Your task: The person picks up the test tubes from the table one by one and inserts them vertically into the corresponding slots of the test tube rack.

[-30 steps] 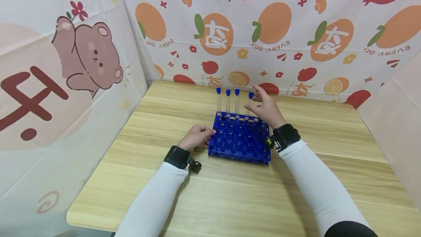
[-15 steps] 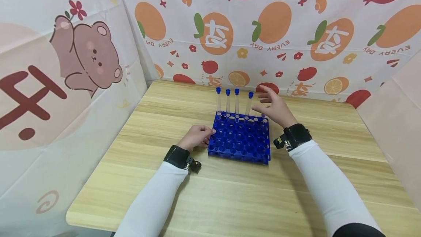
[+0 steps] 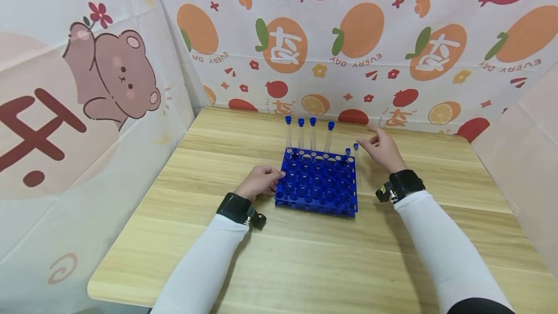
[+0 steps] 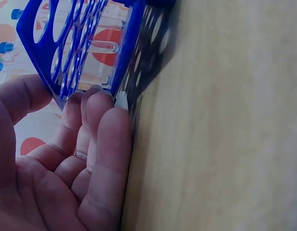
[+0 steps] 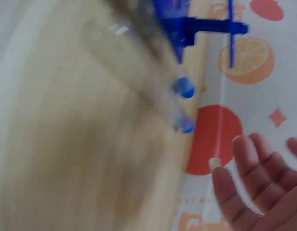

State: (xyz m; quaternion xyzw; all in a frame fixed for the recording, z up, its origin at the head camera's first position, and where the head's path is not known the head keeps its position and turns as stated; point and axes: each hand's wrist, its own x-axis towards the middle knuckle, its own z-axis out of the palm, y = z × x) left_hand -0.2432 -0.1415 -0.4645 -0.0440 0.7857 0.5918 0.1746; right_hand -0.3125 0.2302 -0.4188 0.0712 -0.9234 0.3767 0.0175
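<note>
A blue test tube rack [image 3: 317,183] stands on the wooden table. My left hand [image 3: 259,181] grips its left edge, the thumb on the top plate and the fingers curled at the side, as the left wrist view shows. Several clear, blue-capped test tubes [image 3: 314,137] stand upright in the rack's far row. To the right of the rack lies a loose capped test tube [image 3: 358,166], and a second blue cap [image 3: 348,150] shows by the far right corner. Just right of these, my right hand [image 3: 385,150] hovers with parted fingers and holds nothing.
The wooden table [image 3: 279,260] runs up to a fruit-print cloth [image 3: 320,69] behind the rack. Another printed cloth with a bear [image 3: 126,76] hangs along the left side, and a pale cloth [image 3: 519,159] on the right.
My right hand has left the rightmost standing tube and moved right, past the rack. The caps by the far right corner have come into sight. My left hand keeps its hold.
</note>
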